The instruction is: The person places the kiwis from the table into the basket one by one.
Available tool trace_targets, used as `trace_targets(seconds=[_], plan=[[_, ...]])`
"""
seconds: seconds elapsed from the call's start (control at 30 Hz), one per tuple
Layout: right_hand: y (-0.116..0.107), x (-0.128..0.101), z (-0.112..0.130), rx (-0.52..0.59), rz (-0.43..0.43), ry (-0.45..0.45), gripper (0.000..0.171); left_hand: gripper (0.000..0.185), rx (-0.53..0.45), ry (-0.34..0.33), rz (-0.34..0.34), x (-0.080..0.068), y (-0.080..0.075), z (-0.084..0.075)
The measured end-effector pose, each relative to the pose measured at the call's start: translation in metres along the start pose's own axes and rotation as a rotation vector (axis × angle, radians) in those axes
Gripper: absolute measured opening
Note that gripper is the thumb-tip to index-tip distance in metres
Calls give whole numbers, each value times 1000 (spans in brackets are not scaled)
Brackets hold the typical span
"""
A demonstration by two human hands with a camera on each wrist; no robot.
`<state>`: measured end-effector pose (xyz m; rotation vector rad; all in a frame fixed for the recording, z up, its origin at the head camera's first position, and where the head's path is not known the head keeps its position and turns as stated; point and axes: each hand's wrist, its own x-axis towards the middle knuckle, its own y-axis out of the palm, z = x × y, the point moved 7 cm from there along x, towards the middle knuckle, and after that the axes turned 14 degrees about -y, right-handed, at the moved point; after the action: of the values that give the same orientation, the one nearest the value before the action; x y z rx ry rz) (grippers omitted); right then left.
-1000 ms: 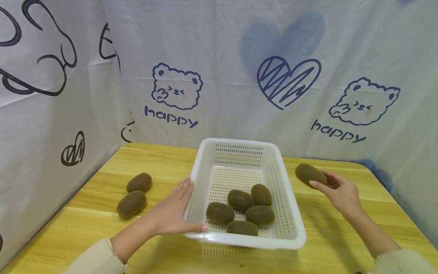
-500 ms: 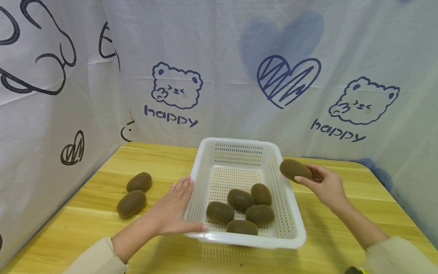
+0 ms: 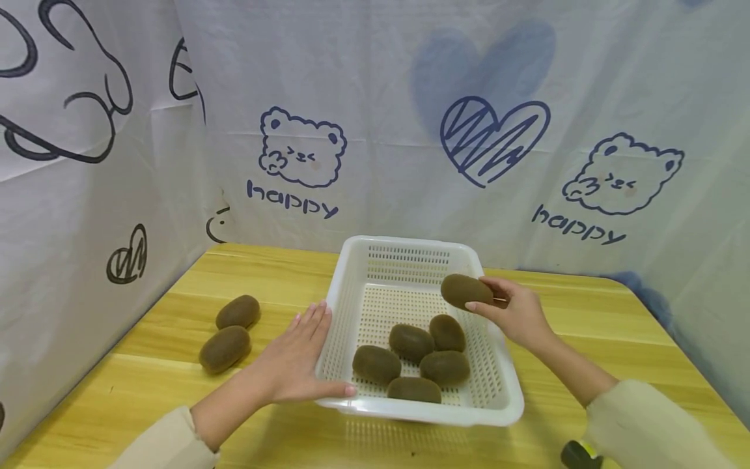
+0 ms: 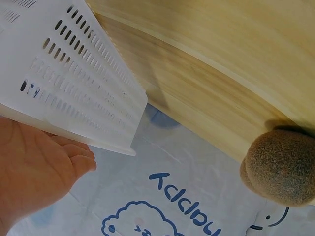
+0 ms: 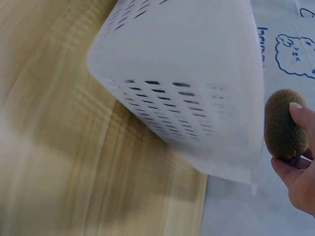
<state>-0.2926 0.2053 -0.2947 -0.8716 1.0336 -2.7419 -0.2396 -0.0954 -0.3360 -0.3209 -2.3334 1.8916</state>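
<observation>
A brown fuzzy kiwi (image 3: 465, 291) is pinched between the thumb and fingers of my right hand (image 3: 521, 316), above the right side of a white plastic basket (image 3: 418, 409). The right wrist view shows that held kiwi (image 5: 284, 124) beyond the basket's rim. Several kiwis, among them one kiwi (image 3: 377, 365) at the left, lie on the basket's floor toward its near end. My left hand (image 3: 295, 365) rests with straight fingers along the basket's left rim, its thumb on the near corner. In the left wrist view the left hand (image 4: 39, 169) touches the rim from outside.
Two more kiwis, a farther one (image 3: 238, 312) and a nearer one (image 3: 225, 350), lie on the wooden table (image 3: 281, 273) left of the basket. A white printed cloth (image 3: 398, 182) hangs behind. Near my right sleeve is a small dark object with a yellow part (image 3: 580, 454).
My right hand has carried the kiwi leftward, from beside the basket to over its inside. The left hand, the basket and the other kiwis have stayed in place.
</observation>
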Motion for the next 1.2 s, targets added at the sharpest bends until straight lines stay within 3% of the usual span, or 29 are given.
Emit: trace_targets(seconds=[0.5,0.8,1.2], plan=[[56,14,5,-60,195,-161,45,119,1,5,-7,-1,1,0],[72,16,5,-171,305,-210,43,119,-6,8,-10,-1,3,0],[61,12,17,-274,229,-314,31,119,-19,11,-27,0,3,2]])
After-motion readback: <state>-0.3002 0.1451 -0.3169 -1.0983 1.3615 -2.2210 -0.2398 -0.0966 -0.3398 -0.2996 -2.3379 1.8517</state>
